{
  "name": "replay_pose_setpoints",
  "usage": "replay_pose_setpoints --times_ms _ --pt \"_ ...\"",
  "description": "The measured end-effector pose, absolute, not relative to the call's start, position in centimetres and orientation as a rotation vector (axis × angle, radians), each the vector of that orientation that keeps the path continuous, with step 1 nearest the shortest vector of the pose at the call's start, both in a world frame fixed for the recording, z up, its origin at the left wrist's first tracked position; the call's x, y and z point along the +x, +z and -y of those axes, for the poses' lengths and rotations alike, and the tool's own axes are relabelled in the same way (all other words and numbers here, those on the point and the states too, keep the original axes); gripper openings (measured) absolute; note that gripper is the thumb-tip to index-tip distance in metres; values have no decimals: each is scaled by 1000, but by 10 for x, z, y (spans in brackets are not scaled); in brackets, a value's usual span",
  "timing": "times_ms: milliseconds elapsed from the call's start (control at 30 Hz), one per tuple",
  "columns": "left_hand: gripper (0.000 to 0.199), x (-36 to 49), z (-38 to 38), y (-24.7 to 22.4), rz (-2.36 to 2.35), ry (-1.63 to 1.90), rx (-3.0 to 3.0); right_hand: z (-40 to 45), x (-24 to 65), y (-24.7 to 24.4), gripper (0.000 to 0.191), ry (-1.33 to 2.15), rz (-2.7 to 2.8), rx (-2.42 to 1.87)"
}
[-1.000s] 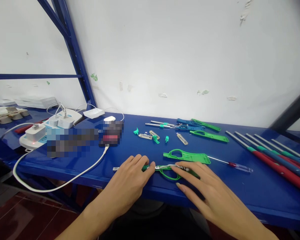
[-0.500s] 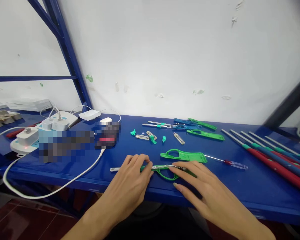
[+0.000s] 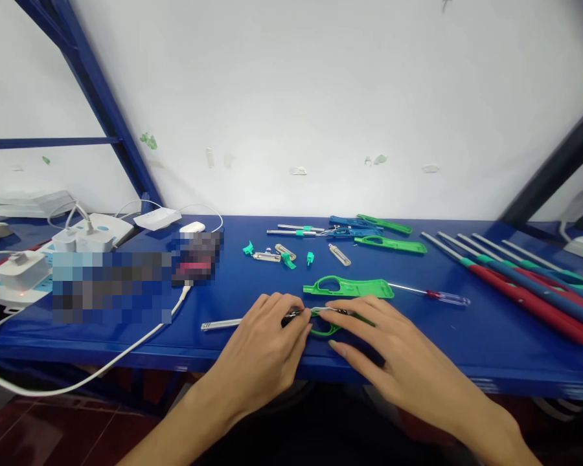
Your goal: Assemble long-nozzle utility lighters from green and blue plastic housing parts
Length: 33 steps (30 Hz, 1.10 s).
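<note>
A green plastic handle (image 3: 324, 334) with a slim silver metal tube (image 3: 221, 324) lies lengthwise along the front of a blue-painted desk (image 3: 252, 288), tube pointing left. The person's left hand (image 3: 267, 340) pinches it narrowly; the right hand (image 3: 383, 333), thumb wide, touches its other end. Behind stands a scuffed white wall (image 3: 272, 97). I count three loose green half-shells (image 3: 369, 289), three clear plastic capsules (image 3: 339, 254), one screwdriver (image 3: 447, 298), five red-or-blue silver-tubed wands (image 3: 529, 294).

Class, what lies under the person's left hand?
A tube sticks out to the left of the left hand; a green loop shows on its right. Whatever lies directly beneath is covered, so any join is hidden.
</note>
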<state>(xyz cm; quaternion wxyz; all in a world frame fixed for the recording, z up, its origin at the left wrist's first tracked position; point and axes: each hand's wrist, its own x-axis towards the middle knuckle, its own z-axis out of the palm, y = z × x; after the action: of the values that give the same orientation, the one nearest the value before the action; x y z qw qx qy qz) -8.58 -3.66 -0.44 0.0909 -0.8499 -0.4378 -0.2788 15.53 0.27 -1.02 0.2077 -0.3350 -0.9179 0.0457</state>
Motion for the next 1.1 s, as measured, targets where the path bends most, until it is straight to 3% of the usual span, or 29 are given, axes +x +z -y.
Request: replay_pose_setpoints --times_ms 600,1100 --pt "22 -87 38 -7 1280 -881 -2560 -9 158 -6 20 285 2216 -1029" --pt "14 -91 40 -7 1121 -832 -2553 -5 161 -4 17 346 2238 -999"
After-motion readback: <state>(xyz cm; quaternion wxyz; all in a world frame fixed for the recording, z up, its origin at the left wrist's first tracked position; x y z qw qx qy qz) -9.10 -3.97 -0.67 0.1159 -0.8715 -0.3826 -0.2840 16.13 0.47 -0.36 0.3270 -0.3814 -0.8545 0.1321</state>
